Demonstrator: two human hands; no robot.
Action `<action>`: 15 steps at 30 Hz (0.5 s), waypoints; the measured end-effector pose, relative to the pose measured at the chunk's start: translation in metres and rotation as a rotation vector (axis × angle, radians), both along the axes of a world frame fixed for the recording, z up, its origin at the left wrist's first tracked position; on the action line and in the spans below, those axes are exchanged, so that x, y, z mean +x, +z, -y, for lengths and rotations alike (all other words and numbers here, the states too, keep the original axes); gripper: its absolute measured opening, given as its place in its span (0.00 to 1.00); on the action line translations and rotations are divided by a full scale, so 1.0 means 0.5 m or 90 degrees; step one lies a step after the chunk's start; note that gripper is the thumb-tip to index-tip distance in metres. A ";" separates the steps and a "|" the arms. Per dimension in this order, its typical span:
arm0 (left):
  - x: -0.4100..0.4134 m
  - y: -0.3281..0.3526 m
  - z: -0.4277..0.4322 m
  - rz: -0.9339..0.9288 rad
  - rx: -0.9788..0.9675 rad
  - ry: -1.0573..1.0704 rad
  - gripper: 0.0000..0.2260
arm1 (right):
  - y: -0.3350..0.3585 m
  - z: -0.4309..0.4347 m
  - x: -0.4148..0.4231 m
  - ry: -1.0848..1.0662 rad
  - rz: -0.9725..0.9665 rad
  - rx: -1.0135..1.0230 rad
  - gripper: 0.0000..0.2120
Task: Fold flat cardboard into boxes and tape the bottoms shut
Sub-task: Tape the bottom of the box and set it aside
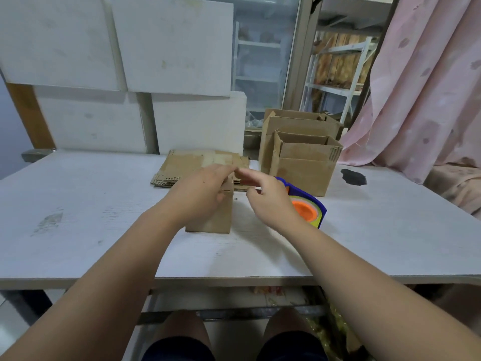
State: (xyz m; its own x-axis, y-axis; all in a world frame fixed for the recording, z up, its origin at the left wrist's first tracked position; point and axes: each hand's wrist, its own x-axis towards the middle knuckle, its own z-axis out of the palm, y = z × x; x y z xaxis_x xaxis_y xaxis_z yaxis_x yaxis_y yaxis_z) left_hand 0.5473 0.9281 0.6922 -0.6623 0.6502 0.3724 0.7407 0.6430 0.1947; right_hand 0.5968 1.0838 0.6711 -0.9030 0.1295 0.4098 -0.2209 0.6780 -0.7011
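A small cardboard box (218,217) stands upright on the white table (91,209) in front of me. My left hand (200,194) lies over its top and grips the near upper edge. My right hand (268,196) hovers just to the right of the box top, its fingers loosely curled with the forefinger stretched toward the left hand's fingertips; whether it pinches anything is blurred. A blue tape dispenser (309,207) with an orange core lies on the table right behind my right hand. A stack of flat cardboard (192,162) lies beyond the box.
Two folded open boxes (304,168) stand at the back right, one behind the other. A dark patch (353,176) marks the table beside them. White foam blocks (145,74) form a wall at the back. A pink curtain (426,87) hangs at the right.
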 end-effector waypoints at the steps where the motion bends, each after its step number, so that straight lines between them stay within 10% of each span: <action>1: -0.004 -0.007 0.003 -0.003 0.037 -0.011 0.25 | -0.007 0.010 -0.002 0.002 -0.006 -0.025 0.27; 10: -0.002 -0.040 0.045 -0.328 0.164 -0.002 0.14 | -0.051 0.025 -0.010 -0.014 -0.085 0.099 0.21; 15: 0.021 -0.056 0.079 0.004 0.437 0.060 0.03 | -0.054 0.027 -0.014 0.002 -0.106 0.072 0.15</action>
